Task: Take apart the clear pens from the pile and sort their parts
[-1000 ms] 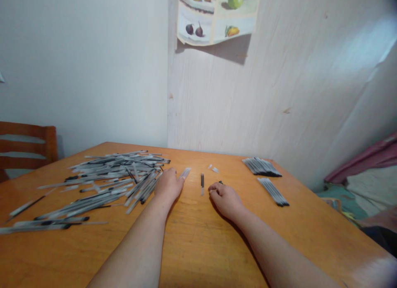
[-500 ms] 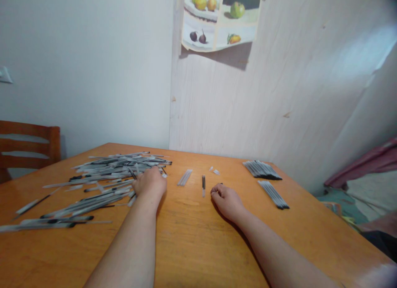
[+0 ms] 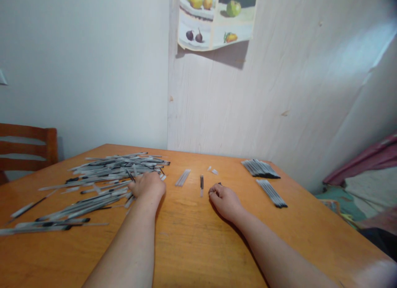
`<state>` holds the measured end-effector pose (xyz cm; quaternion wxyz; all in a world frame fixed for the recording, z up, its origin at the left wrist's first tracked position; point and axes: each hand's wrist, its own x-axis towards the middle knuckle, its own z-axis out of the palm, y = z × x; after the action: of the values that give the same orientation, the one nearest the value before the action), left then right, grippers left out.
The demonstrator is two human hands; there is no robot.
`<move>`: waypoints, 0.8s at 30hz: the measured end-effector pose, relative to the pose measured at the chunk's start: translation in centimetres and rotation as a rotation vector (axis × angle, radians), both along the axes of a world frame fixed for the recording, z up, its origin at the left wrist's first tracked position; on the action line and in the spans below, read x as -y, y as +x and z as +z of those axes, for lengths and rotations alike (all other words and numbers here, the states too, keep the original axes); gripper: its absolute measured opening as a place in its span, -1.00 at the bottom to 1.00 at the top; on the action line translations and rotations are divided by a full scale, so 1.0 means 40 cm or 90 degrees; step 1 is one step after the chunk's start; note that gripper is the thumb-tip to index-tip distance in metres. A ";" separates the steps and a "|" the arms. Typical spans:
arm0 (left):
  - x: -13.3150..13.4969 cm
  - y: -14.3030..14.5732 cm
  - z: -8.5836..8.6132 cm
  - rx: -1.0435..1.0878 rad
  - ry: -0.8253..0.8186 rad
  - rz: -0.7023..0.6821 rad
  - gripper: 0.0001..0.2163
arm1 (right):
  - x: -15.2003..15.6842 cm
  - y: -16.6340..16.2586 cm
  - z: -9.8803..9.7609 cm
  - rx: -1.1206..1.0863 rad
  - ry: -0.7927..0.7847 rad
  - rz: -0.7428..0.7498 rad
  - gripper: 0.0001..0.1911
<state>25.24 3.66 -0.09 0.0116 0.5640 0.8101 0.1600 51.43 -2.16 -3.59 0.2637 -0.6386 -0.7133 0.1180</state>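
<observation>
My left hand (image 3: 147,185) rests at the right edge of a loose pile of pens (image 3: 108,168), clear-barrelled with black ends. Its fingers point down among them and are mostly hidden by the back of the hand. On the table to the right lies my right hand (image 3: 225,200), its fingers curled together. A small dark tip (image 3: 220,183) shows just beyond them; what it belongs to is hidden. Two thin dark sticks with pale ends (image 3: 202,184) lie left of the right hand. Between the hands is a small group of clear tubes (image 3: 182,177).
Two neat rows of pens lie at the right: a larger row (image 3: 260,169) behind a smaller row (image 3: 272,193). Small whitish pieces (image 3: 214,171) are near the table's back. A chair (image 3: 27,147) stands at the left, and a wall rises behind the wooden table (image 3: 192,246).
The view has shifted slightly. My left hand is a little lower at the pile's edge, still among the pens. My right hand keeps its curled pose in the same spot.
</observation>
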 end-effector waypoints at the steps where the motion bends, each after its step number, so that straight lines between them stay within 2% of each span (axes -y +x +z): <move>1: -0.001 0.001 -0.001 -0.003 -0.002 0.005 -0.73 | -0.001 0.001 -0.001 0.000 0.002 0.000 -0.79; 10: -0.005 0.005 -0.001 -0.010 -0.002 0.009 -0.78 | 0.000 -0.001 0.003 0.004 -0.008 -0.003 -0.79; 15: 0.001 0.008 0.016 0.066 0.032 -0.036 -0.77 | -0.003 -0.001 0.002 0.000 -0.007 -0.006 -0.79; 18: 0.003 0.028 0.015 0.255 0.049 -0.118 -0.79 | -0.005 0.000 -0.001 -0.026 0.003 -0.006 -0.79; 20: 0.006 0.052 0.014 0.483 0.059 -0.178 -0.82 | -0.005 0.002 -0.002 -0.055 0.011 -0.009 -0.79; 22: 0.014 0.080 0.015 0.758 0.024 -0.230 -0.89 | -0.006 0.003 -0.004 -0.086 0.024 -0.013 -0.79; 24: 0.024 0.107 0.020 0.964 -0.025 -0.263 -0.95 | -0.008 0.003 -0.007 -0.120 0.040 -0.012 -0.79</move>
<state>29.53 2.72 0.69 0.6005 0.4401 0.4629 0.4811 51.57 -1.83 -3.87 0.3508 -0.6227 -0.6825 0.1530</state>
